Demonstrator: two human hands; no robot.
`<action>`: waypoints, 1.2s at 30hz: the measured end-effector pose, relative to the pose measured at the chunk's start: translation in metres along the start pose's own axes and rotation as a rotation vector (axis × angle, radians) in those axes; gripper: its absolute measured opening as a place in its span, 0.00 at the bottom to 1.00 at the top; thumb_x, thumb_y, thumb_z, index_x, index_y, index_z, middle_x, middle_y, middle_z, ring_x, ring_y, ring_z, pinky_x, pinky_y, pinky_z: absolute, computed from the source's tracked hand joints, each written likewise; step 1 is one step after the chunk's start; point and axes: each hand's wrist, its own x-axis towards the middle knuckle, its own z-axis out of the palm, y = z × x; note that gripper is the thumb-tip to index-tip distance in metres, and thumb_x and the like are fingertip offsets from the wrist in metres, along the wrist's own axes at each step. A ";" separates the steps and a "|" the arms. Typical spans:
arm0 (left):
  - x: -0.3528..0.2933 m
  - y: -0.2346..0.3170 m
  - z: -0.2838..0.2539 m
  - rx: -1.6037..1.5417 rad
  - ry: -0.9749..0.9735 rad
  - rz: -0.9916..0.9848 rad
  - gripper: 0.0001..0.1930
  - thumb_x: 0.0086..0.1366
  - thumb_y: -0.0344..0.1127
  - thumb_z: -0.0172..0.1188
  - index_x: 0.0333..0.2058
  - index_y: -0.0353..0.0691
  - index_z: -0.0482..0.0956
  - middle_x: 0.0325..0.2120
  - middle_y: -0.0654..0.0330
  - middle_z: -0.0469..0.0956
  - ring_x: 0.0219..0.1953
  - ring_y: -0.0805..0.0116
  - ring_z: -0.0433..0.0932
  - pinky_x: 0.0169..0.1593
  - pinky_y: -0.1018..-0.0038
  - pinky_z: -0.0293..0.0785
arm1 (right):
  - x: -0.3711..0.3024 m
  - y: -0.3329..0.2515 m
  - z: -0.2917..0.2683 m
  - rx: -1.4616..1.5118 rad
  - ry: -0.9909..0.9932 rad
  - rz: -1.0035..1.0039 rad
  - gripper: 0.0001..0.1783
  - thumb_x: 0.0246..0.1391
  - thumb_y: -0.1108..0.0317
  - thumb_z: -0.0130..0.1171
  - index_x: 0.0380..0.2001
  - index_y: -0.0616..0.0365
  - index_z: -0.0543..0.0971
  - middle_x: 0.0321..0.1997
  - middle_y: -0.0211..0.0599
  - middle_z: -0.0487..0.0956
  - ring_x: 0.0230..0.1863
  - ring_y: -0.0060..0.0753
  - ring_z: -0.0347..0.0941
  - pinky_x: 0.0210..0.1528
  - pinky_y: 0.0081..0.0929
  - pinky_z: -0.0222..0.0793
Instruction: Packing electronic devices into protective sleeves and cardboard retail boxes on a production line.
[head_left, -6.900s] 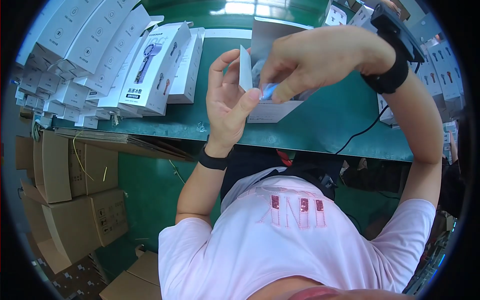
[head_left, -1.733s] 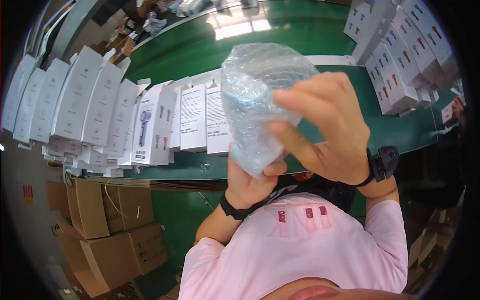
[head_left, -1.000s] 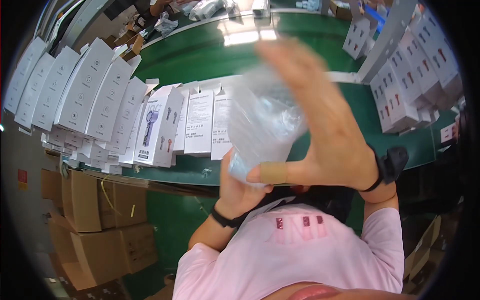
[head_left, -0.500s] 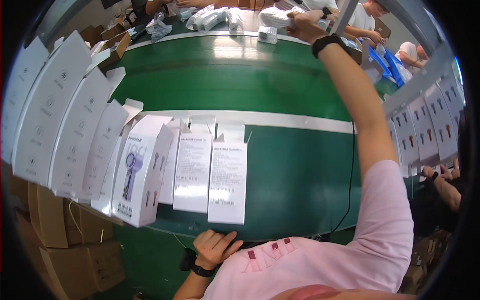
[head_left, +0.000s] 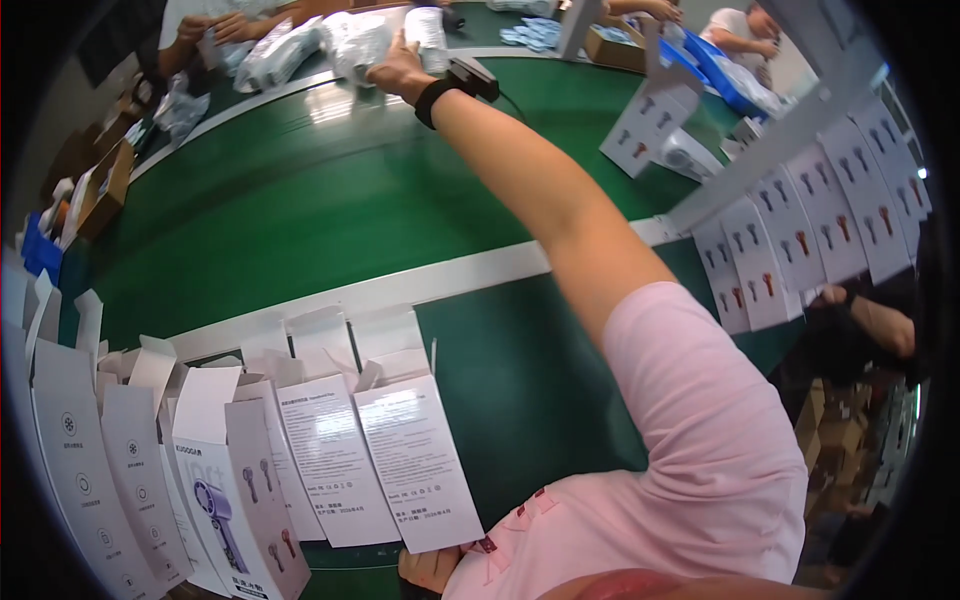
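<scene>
Wrapped packages (head_left: 358,42) lie at the right hand (head_left: 402,74), far from the left hand (head_left: 428,569).

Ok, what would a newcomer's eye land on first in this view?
Likely the right hand, stretched across the green surface to the plastic-wrapped bundles on its far side. Next, the white boxes with raised flaps at lower left, with the left hand showing just below the rightmost one.

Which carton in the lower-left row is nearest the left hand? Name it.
The row's rightmost carton: its bottom end is beside the left hand; others stand farther left.
</scene>
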 end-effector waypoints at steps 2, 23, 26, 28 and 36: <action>0.005 0.001 0.002 0.024 0.057 0.017 0.09 0.60 0.38 0.65 0.26 0.39 0.84 0.24 0.59 0.82 0.20 0.64 0.76 0.19 0.71 0.60 | -0.052 -0.030 -0.060 -0.331 0.165 -0.234 0.62 0.39 0.56 0.69 0.70 0.66 0.44 0.71 0.76 0.39 0.73 0.71 0.43 0.71 0.46 0.50; 0.034 0.058 -0.031 -0.498 0.391 0.194 0.51 0.46 0.33 0.78 0.65 0.27 0.56 0.50 0.46 0.74 0.48 0.57 0.74 0.54 0.63 0.70 | -0.445 -0.118 -0.277 -0.761 0.183 -1.176 0.13 0.44 0.73 0.62 0.37 0.60 0.78 0.40 0.42 0.77 0.37 0.47 0.73 0.36 0.36 0.68; 0.072 0.081 -0.030 -0.507 0.504 0.092 0.51 0.41 0.43 0.82 0.59 0.25 0.62 0.54 0.41 0.67 0.54 0.49 0.70 0.56 0.62 0.68 | -0.517 -0.153 -0.266 -0.675 0.134 -1.345 0.21 0.33 0.69 0.61 0.38 0.58 0.81 0.40 0.42 0.77 0.29 0.37 0.69 0.32 0.32 0.68; 0.059 0.064 -0.002 0.079 0.321 0.091 0.41 0.48 0.45 0.78 0.55 0.30 0.68 0.45 0.48 0.75 0.45 0.54 0.76 0.52 0.59 0.69 | -0.536 -0.162 -0.259 -0.613 0.185 -1.400 0.23 0.28 0.65 0.60 0.35 0.59 0.82 0.37 0.43 0.78 0.27 0.37 0.70 0.34 0.31 0.69; 0.077 0.074 -0.023 -0.722 0.528 -0.047 0.46 0.52 0.47 0.73 0.64 0.33 0.58 0.60 0.46 0.62 0.62 0.51 0.63 0.65 0.58 0.57 | -0.539 -0.168 -0.268 -0.283 0.163 -1.404 0.18 0.36 0.70 0.66 0.36 0.60 0.82 0.35 0.40 0.78 0.30 0.34 0.73 0.36 0.30 0.71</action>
